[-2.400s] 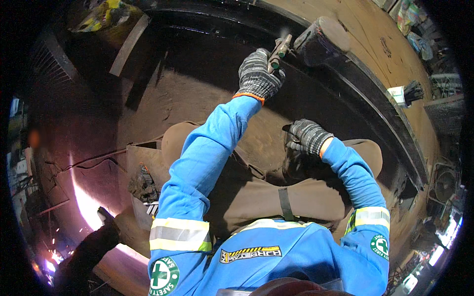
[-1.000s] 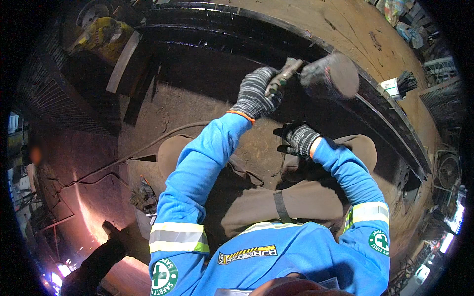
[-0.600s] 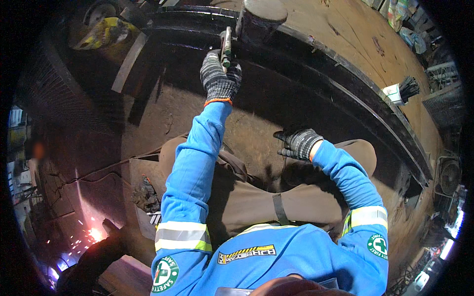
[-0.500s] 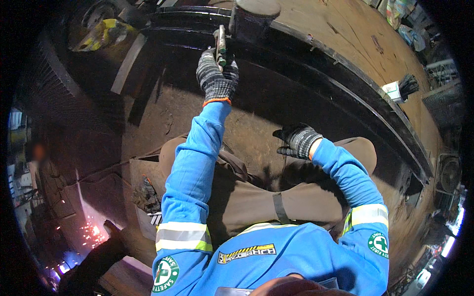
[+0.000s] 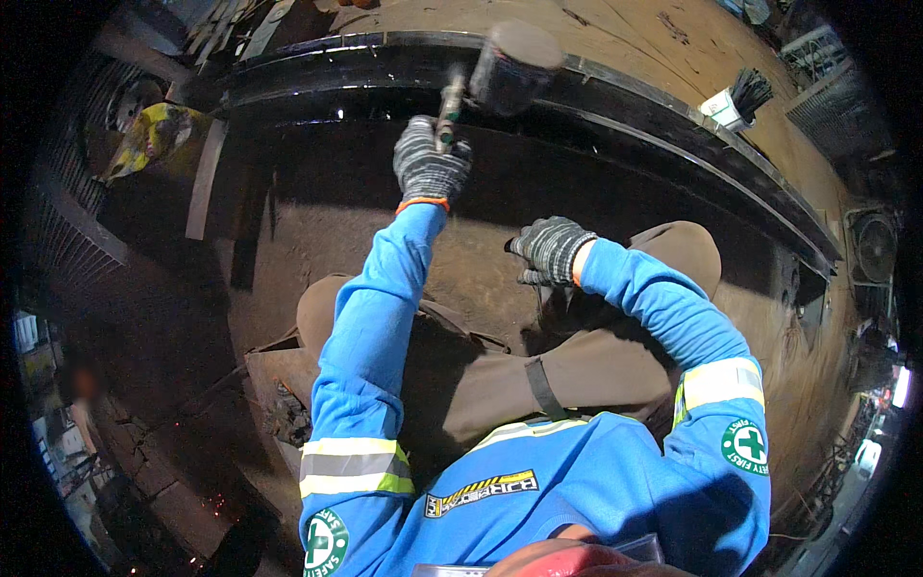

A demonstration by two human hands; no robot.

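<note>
My left hand [image 5: 432,162], in a grey striped knit glove, reaches forward and is closed around a short, slim metal tool [image 5: 449,108] with green patches. Motion blurs the tool's tip, and its exact kind cannot be made out. Just right of the tip stands a dark cylinder [image 5: 517,72] with a brownish flat top, by a long, shiny black steel beam [image 5: 365,104]. My right hand [image 5: 554,250], gloved alike, hovers near my right knee, its fingers loosely bent and apart, with nothing visible in them.
A white container [image 5: 727,111] of dark thin rods stands beyond the beam at right. A fan [image 5: 873,245] is at the far right. Left lie a yellow crumpled bag [image 5: 154,139] and a flat metal strip [image 5: 206,183]. Faint sparks [image 5: 216,502] show lower left.
The view has tilted, so the beam and cylinder sit lower in it. My left hand still grips the tool, now nearer the cylinder. My right hand has shifted slightly left. The sparks have faded.
</note>
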